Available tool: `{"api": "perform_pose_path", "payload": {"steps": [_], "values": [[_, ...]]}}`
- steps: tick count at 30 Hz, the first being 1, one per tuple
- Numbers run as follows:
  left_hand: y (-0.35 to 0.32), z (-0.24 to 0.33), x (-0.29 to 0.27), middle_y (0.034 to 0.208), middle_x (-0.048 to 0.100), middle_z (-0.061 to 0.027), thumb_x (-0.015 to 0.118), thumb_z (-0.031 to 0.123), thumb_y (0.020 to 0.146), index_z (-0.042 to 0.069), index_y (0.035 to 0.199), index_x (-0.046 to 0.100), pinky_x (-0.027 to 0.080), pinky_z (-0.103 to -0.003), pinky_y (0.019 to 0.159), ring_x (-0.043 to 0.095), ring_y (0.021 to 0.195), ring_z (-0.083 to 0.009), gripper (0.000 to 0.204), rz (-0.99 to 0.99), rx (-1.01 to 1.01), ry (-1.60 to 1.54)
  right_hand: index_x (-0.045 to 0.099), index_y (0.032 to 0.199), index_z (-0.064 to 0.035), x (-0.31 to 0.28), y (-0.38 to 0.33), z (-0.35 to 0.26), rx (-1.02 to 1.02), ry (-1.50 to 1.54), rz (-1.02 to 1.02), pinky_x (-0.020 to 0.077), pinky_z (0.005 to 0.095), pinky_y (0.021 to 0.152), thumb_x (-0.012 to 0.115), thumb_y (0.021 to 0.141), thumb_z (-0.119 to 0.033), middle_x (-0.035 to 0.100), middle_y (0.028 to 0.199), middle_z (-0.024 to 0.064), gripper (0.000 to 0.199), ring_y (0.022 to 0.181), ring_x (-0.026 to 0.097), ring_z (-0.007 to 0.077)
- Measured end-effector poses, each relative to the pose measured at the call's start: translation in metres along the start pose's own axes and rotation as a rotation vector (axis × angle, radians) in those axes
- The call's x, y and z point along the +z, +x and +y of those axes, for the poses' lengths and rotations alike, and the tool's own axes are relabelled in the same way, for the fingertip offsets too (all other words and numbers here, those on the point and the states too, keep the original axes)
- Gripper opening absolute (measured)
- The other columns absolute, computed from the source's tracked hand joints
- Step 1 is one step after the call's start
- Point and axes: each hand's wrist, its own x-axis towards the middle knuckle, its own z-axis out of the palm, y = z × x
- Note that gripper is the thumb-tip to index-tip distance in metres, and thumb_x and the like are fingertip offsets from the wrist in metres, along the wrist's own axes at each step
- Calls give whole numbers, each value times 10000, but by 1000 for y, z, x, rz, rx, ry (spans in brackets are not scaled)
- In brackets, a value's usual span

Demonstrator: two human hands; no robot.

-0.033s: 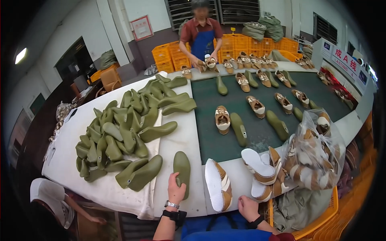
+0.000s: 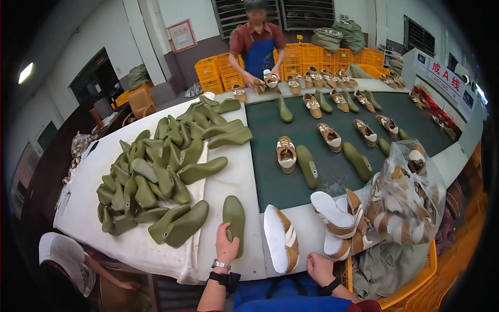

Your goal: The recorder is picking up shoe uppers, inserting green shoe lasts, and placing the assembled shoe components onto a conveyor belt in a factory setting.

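My left hand [image 2: 226, 248] grips the heel end of an olive green shoe last [image 2: 234, 217] that lies flat on the white table near its front edge. A brown and white shoe [image 2: 280, 239] lies on its side just right of the last, its white sole facing left. At the table's front edge my right hand [image 2: 319, 268] is curled, with nothing visible in it. It sits between that shoe and a small heap of similar shoes [image 2: 338, 218].
A big pile of green lasts [image 2: 156, 166] covers a white cloth at left. Shoes and lasts lie paired along the green belt [image 2: 332, 174]. A clear bag of shoes [image 2: 408, 197] sits right. A co-worker [image 2: 257, 47] handles shoes at the far end; a capped person [image 2: 65, 257] crouches lower left.
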Motion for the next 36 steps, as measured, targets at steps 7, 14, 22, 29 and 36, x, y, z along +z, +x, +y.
{"api": "perform_pose_path", "payload": {"steps": [7,14,22,29,36], "values": [[0,-3,-1,1216,495,-208,575,33,717,34,1173,477,409,-409,957,481,1127,-388,467,23,26,18,556,848,-114,0,2,-1,-9,-5,-7,473,433,510,570,829,-169,602,672,108,60,582,602,325],[-2,-3,-4,1262,466,-218,580,60,728,39,1194,467,394,-409,980,456,1164,-392,480,15,15,12,553,880,-110,0,3,-3,-9,-22,-57,474,445,532,573,825,-162,614,713,116,78,611,604,339],[-6,-3,1,1279,451,-255,659,181,750,31,1276,408,379,-406,1002,438,1212,-386,601,-39,112,49,554,887,-104,6,3,2,17,-25,-93,466,450,553,577,823,-154,617,729,123,85,645,607,343],[37,-40,-84,1229,509,-214,729,247,718,24,1274,444,410,-433,954,478,1151,-359,664,108,249,489,547,877,-96,5,3,5,18,-12,-108,457,443,549,584,819,-137,612,720,125,79,636,602,339],[79,-88,-135,1007,643,-142,749,308,663,105,1074,590,509,-416,802,622,896,-333,485,29,-91,881,551,882,-99,3,3,4,37,-20,-113,460,446,552,579,823,-135,616,726,127,74,643,602,342]]}}
